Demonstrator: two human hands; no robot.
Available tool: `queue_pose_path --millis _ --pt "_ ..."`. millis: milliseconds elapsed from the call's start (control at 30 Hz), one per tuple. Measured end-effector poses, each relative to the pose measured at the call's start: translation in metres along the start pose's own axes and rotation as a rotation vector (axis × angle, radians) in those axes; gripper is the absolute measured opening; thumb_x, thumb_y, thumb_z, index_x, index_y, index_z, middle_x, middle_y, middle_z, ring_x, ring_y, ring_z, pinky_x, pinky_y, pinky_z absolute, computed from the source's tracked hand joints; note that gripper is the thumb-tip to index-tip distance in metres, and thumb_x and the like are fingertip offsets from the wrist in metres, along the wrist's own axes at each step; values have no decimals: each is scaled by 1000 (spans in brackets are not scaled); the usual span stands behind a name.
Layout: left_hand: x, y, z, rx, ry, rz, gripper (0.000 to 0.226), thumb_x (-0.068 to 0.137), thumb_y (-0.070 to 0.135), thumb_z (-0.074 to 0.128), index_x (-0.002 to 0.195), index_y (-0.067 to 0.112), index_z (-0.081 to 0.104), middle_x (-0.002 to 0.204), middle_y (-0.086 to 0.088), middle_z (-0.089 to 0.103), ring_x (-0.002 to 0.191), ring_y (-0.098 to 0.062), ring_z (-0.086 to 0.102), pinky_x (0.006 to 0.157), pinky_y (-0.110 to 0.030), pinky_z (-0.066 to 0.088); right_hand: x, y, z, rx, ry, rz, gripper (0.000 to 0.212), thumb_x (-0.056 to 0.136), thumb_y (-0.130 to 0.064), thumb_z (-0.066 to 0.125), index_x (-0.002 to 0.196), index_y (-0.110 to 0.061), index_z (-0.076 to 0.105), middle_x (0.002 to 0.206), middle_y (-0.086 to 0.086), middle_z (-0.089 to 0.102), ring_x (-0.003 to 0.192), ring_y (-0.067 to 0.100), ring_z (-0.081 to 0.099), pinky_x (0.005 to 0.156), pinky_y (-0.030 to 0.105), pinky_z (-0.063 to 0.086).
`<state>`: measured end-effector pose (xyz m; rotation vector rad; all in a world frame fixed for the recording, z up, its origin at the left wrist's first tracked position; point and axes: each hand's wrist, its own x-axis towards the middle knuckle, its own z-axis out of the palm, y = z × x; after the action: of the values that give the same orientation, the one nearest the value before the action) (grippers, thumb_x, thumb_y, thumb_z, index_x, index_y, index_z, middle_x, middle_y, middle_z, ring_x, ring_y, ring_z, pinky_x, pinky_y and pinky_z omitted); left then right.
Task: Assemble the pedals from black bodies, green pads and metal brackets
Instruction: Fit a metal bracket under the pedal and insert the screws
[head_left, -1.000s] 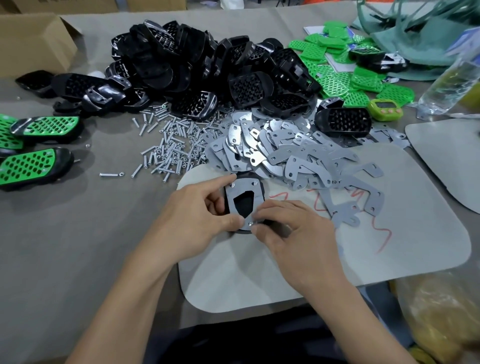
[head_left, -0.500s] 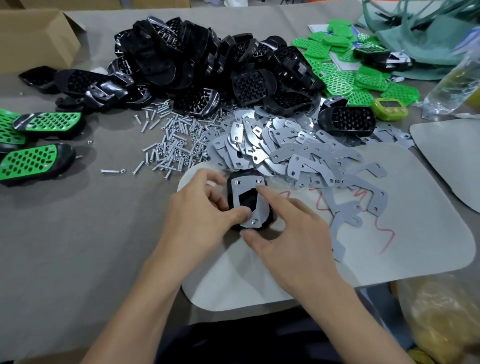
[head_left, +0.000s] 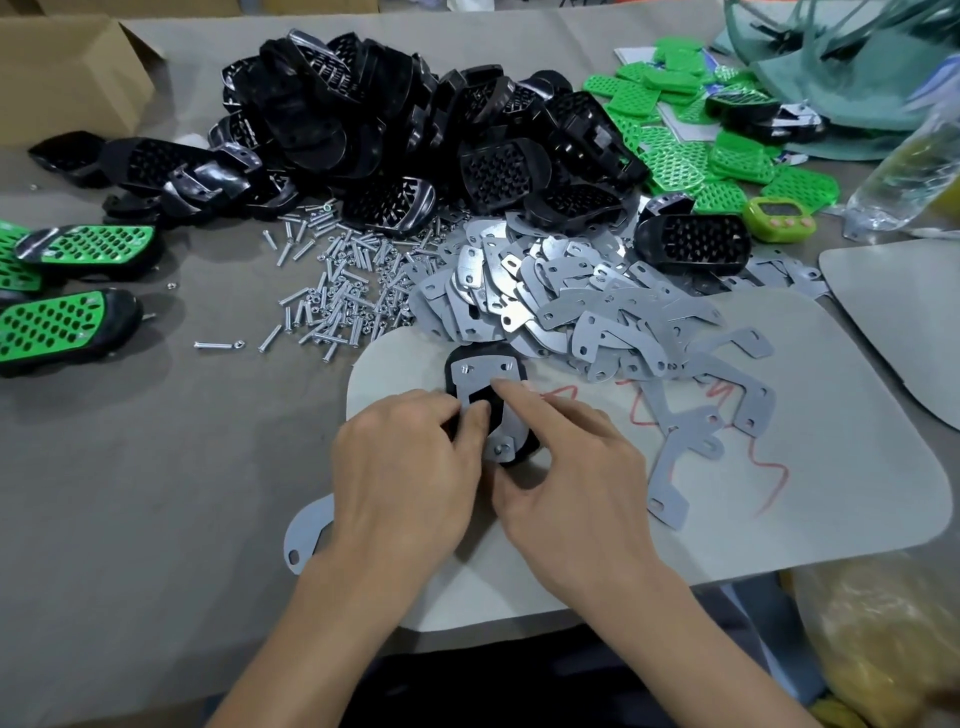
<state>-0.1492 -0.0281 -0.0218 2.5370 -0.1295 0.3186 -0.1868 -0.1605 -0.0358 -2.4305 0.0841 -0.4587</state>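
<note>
Between left hand (head_left: 410, 480) and right hand (head_left: 574, 480), black body (head_left: 523, 448) under metal bracket (head_left: 480, 375).

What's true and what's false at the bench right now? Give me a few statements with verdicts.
1. A metal bracket lies on the black body under the hands. True.
2. The finished green-padded pedals sit at the table's right edge. False: they lie at the left edge.
3. The loose screws lie left of the bracket pile. True.
4. The right hand holds a screwdriver. False: it holds no tool; its index finger presses on the bracket.
</note>
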Motion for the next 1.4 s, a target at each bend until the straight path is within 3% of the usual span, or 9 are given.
queue_pose_path --millis 200,333,533,800,933,1033,1133,1267,1400 --pt "11 5 0 66 -23 -50 52 96 35 66 51 22 42 46 7 38 50 -23 36 51 -31 21 0 3 -6 80 -132 114 69 71 -53 55 140 -46 54 117 -16 66 112 6 59 96 11 39" --pt "25 -10 4 -148 -77 -251 41 88 38 71 55 15 62 47 -1 53 51 -21 50 48 -27 36 -3 3 -3 33 -83 78 60 77 -49 63 136 -42 55 120 -11 67 113 11 59 96 23 45" --pt "39 -25 4 -359 -71 -254 17 70 35 89 70 33 72 65 24 66 54 1 57 51 -8 39 -7 6 14 -127 58 -138 38 88 -38 61 119 -21 74 122 7 73 118 25 65 92 47 56" --pt "48 -25 4 -385 -159 -173 23 73 32 87 85 50 79 85 23 70 64 4 58 59 -10 40 -5 -2 5 -105 2 -87 53 89 -48 56 135 -21 64 125 -4 71 119 15 61 92 35 53" --pt "47 -22 4 -359 -135 -182 19 72 34 89 82 46 79 79 21 69 63 6 60 56 -3 38 3 -9 0 55 67 140 42 91 -63 52 123 -36 61 77 -26 63 84 2 63 74 29 50" --pt "46 -21 4 -353 -132 -181 18 73 32 90 83 43 79 81 20 70 66 4 61 57 -3 38 27 -7 0 93 -8 326 49 83 -56 66 129 -43 55 74 -37 55 85 1 65 80 28 49" --pt "48 -20 3 -364 -134 -192 22 73 29 91 77 44 76 76 18 69 62 4 60 55 -3 38 45 -12 0 -44 -101 307 62 78 -51 74 135 -36 54 69 -25 53 78 10 62 69 28 41" --pt "50 -21 3 -378 -160 -193 24 72 29 91 76 47 76 73 20 68 58 3 60 53 -3 38 52 -14 -1 -95 -149 299 34 80 -40 67 114 -34 65 76 -12 64 77 17 63 67 29 44" --pt "49 -26 5 -388 -153 -186 26 72 30 90 75 51 75 78 28 69 62 2 64 56 -6 40 51 -18 4 -233 -174 221 11 91 -35 54 87 -25 51 86 -3 59 75 25 57 65 34 39"
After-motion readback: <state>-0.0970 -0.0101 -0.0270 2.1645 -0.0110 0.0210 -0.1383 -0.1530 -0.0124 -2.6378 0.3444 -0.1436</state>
